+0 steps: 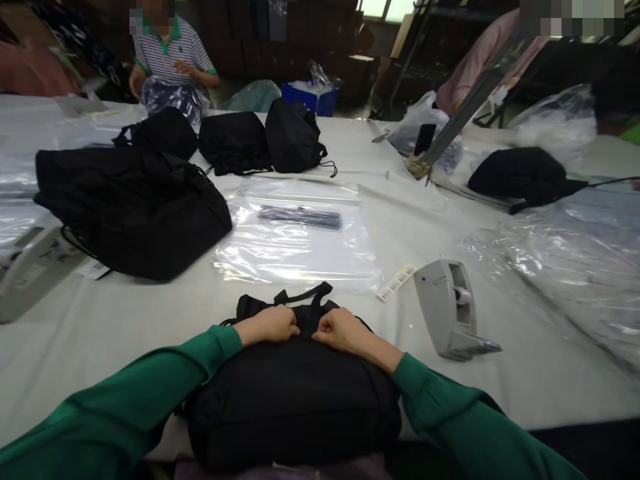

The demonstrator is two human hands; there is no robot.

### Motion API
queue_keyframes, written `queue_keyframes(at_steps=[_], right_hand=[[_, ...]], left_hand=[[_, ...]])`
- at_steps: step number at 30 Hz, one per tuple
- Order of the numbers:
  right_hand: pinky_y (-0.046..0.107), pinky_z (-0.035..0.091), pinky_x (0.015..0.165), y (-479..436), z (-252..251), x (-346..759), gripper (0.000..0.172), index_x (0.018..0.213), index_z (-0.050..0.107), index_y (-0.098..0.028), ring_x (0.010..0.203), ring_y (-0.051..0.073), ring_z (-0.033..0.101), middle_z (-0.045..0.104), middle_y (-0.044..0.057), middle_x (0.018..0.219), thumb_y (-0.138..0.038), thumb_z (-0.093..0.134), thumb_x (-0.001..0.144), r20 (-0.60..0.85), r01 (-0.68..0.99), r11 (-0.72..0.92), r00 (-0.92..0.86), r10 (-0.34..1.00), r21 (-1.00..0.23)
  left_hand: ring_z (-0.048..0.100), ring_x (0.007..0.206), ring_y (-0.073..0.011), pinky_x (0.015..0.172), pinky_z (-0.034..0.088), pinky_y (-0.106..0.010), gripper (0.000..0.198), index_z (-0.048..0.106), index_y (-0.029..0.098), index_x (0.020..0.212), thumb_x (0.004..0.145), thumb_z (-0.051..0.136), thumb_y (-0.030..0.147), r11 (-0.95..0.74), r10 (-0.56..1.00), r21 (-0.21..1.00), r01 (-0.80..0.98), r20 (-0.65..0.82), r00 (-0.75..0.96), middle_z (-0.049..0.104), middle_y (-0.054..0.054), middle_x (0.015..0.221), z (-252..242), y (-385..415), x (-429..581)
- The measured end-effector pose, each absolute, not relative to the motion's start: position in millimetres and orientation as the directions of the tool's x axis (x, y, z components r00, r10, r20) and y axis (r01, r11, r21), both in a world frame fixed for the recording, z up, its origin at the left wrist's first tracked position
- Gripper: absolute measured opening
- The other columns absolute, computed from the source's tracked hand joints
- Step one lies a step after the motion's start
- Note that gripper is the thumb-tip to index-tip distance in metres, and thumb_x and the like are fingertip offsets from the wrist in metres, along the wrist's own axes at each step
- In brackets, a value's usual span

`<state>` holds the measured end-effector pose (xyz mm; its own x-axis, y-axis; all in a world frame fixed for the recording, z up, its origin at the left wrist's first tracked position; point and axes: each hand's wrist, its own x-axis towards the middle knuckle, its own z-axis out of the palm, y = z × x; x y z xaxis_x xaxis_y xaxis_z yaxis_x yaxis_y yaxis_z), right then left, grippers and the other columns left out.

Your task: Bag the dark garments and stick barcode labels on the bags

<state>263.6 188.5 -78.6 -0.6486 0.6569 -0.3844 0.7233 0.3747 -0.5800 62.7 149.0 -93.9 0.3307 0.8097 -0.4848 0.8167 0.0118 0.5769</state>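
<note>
A black fabric backpack (pixel 295 400) lies at the table's near edge, its strap loop pointing away from me. My left hand (pixel 273 325) is closed on the fabric near the bag's top edge, fingers curled in. Just across a small gap, my right hand (pixel 340 330) pinches the same upper part of the bag. What exactly the fingertips hold there is too small to make out. Beyond the bag lies a stack of clear plastic bags (pixel 300 250) with a printed black text box.
Another black bag (pixel 135 207) sits at left, with several more behind it. A grey tape dispenser (pixel 445 310) stands at right beside a barcode label (pixel 396 283). Clear plastic (pixel 575 267) covers the far right. A slanted metal post (pixel 465 113) rises behind. People work across the table.
</note>
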Motion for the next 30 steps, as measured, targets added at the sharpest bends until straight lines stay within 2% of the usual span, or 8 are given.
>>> queue_keyframes(at_steps=[4, 8, 12, 17, 20, 22, 25, 30], right_hand=[[0.024, 0.035, 0.052, 188, -78, 262, 0.020, 0.060, 0.069, -0.018, 0.056, 0.014, 0.055, 0.064, 0.001, 0.057, -0.030, 0.068, 0.075, -0.381, 0.730, 0.377, -0.642, 0.665, -0.570], [0.026, 0.040, 0.062, 214, -61, 259, 0.049, 0.081, 0.073, -0.015, 0.069, 0.019, 0.061, 0.069, 0.007, 0.072, -0.049, 0.041, 0.095, -0.200, 0.812, 0.340, -0.475, 0.857, -0.475], [0.028, 0.039, 0.059, 243, -60, 244, 0.054, 0.075, 0.072, -0.012, 0.068, 0.023, 0.062, 0.068, 0.012, 0.068, -0.060, 0.051, 0.088, -0.236, 0.875, 0.328, -0.424, 0.874, -0.357], [0.024, 0.039, 0.062, 241, -51, 229, 0.028, 0.082, 0.073, -0.016, 0.072, 0.018, 0.061, 0.070, 0.006, 0.079, -0.042, 0.062, 0.085, -0.209, 0.763, 0.456, -0.591, 0.779, -0.458], [0.023, 0.041, 0.065, 226, -31, 242, 0.027, 0.099, 0.071, -0.020, 0.074, 0.016, 0.060, 0.070, 0.002, 0.087, -0.041, 0.061, 0.087, -0.185, 0.658, 0.496, -0.688, 0.702, -0.567], [0.023, 0.042, 0.065, 215, -21, 255, 0.030, 0.102, 0.071, -0.020, 0.073, 0.015, 0.059, 0.068, 0.002, 0.087, -0.045, 0.063, 0.086, -0.176, 0.535, 0.518, -0.789, 0.589, -0.668], [0.026, 0.045, 0.072, 201, -18, 271, 0.023, 0.099, 0.073, -0.020, 0.079, 0.017, 0.059, 0.065, 0.004, 0.088, -0.038, 0.062, 0.090, -0.125, 0.423, 0.595, -0.871, 0.476, -0.683], [0.026, 0.045, 0.074, 192, -36, 277, 0.007, 0.084, 0.074, -0.017, 0.083, 0.017, 0.057, 0.058, 0.007, 0.095, -0.019, 0.067, 0.085, -0.127, 0.466, 0.706, -0.869, 0.478, -0.533]], left_hand=[[0.068, 0.076, -0.0262, 0.065, 0.047, -0.030, 0.022, 0.074, 0.018, 0.078, 0.082, 0.059, 0.034, 0.026, 0.821, 0.503, 0.864, -0.504, 0.269, 0.072, -0.010, 0.079, -108, 140, 68], [0.069, 0.079, -0.0287, 0.063, 0.047, -0.031, 0.025, 0.075, 0.018, 0.084, 0.085, 0.056, 0.035, 0.025, 0.848, 0.468, 0.883, -0.477, 0.229, 0.073, -0.012, 0.085, -106, 138, 69], [0.069, 0.076, -0.0267, 0.062, 0.046, -0.029, 0.023, 0.073, 0.017, 0.078, 0.085, 0.058, 0.033, 0.005, 0.885, 0.462, 0.887, -0.414, 0.211, 0.072, -0.011, 0.078, -105, 135, 72], [0.064, 0.067, -0.0188, 0.061, 0.043, -0.025, 0.030, 0.068, 0.017, 0.071, 0.088, 0.057, 0.039, 0.011, 0.960, 0.501, 0.865, -0.247, 0.131, 0.067, -0.004, 0.068, -82, 126, 62], [0.061, 0.072, -0.0172, 0.068, 0.044, -0.026, 0.049, 0.065, 0.014, 0.098, 0.099, 0.030, 0.047, 0.100, 0.995, 0.518, 0.849, -0.068, -0.076, 0.067, -0.007, 0.084, -57, 125, 43], [0.059, 0.069, -0.0146, 0.071, 0.046, -0.027, 0.053, 0.052, 0.012, 0.126, 0.099, 0.030, 0.051, 0.108, 0.979, 0.601, 0.792, 0.072, -0.188, 0.064, -0.011, 0.108, -44, 129, 31], [0.057, 0.068, -0.0139, 0.074, 0.046, -0.029, 0.058, 0.044, 0.016, 0.138, 0.093, 0.046, 0.051, -0.048, 0.995, 0.685, 0.727, 0.096, -0.025, 0.059, -0.012, 0.121, -35, 136, 21], [0.062, 0.077, -0.0172, 0.069, 0.044, -0.023, 0.023, 0.073, 0.020, 0.090, 0.087, 0.060, 0.040, -0.249, 0.894, 0.672, 0.698, -0.118, 0.433, 0.068, -0.003, 0.083, -44, 130, 28]])
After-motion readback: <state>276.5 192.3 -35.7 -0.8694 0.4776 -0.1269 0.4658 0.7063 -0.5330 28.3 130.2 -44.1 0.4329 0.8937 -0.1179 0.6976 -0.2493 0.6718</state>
